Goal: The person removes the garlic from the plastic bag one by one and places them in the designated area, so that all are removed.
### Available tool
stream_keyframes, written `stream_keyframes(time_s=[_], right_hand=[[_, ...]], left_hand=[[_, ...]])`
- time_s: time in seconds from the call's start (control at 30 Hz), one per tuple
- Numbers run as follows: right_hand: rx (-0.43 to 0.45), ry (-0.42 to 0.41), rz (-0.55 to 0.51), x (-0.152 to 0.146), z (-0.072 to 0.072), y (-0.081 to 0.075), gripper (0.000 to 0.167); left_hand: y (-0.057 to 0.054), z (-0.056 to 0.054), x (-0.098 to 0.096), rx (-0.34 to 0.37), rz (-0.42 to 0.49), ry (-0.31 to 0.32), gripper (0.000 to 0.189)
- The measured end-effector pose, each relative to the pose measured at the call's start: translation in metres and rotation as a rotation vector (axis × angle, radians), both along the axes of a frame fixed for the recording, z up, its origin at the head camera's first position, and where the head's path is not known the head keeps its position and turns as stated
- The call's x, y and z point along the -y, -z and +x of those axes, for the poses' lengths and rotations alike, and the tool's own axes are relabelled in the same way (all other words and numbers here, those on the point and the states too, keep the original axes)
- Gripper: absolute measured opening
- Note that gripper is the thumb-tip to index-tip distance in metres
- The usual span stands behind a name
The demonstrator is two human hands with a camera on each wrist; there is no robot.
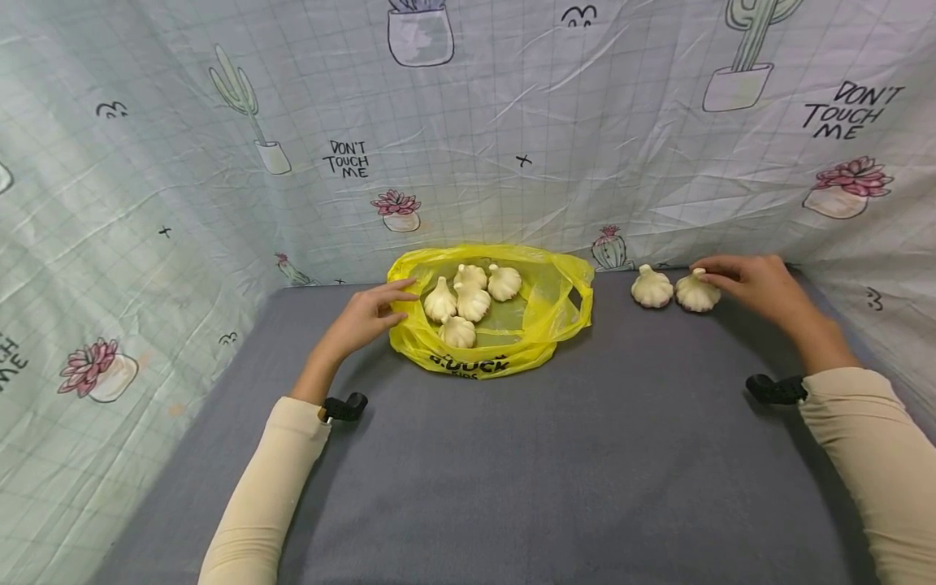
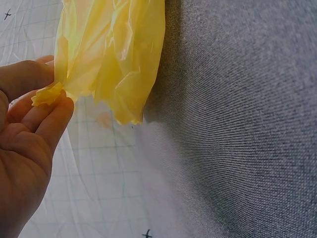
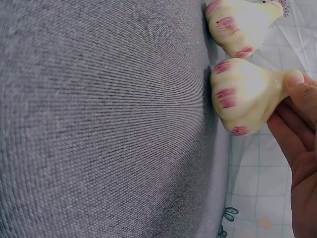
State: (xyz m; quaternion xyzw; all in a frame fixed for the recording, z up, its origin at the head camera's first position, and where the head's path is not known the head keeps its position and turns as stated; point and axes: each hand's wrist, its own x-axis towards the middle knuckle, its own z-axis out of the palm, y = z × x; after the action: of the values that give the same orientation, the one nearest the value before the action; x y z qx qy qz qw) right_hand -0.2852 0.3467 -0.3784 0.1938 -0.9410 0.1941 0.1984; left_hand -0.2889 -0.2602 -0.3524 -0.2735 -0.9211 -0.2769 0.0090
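Note:
A yellow plastic bag (image 1: pixel 504 357) lies with its mouth spread wide on the grey cloth, several garlic bulbs (image 1: pixel 473 302) inside it. At the bag's left rim my left hand (image 1: pixel 369 317) pinches the thin plastic between thumb and fingers, as the left wrist view shows. Over to the right, my right hand (image 1: pixel 760 284) pinches the stem of a garlic bulb (image 3: pixel 247 96) with purple streaks. That bulb's base is right at the cloth. Just left of it sits another garlic bulb (image 1: pixel 652 288), close beside the held one.
Grey cloth (image 1: pixel 526 471) covers the table. Behind and at the left hangs a white curtain (image 1: pixel 497 122) printed with cacti and words, meeting the table's back edge near the bag. A black wrist strap (image 1: pixel 775 390) is on the right forearm.

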Motion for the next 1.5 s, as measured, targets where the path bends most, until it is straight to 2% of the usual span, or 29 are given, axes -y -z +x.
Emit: stream_keyframes(time_s=[0.5, 0.87, 1.07, 1.27, 1.5], right_hand=[[0.042, -0.027, -0.04, 0.006, -0.002, -0.002, 0.022], [0.087, -0.013, -0.049, 0.006, 0.002, -0.005, 0.029], [0.07, -0.019, -0.044, 0.007, 0.005, -0.009, 0.03], [0.007, -0.081, -0.037, 0.017, 0.009, -0.018, 0.031], [0.004, -0.163, -0.005, 0.043, 0.011, -0.033, 0.033]], left_hand=[[0.001, -0.001, -0.002, 0.001, -0.002, -0.002, 0.035], [0.0, -0.001, -0.002, -0.001, 0.001, 0.006, 0.035], [0.0, 0.0, -0.002, -0.006, -0.001, 0.011, 0.035], [0.001, 0.001, -0.003, 0.001, 0.002, 0.003, 0.035], [0.001, 0.002, -0.004, 0.006, 0.0, -0.003, 0.035]])
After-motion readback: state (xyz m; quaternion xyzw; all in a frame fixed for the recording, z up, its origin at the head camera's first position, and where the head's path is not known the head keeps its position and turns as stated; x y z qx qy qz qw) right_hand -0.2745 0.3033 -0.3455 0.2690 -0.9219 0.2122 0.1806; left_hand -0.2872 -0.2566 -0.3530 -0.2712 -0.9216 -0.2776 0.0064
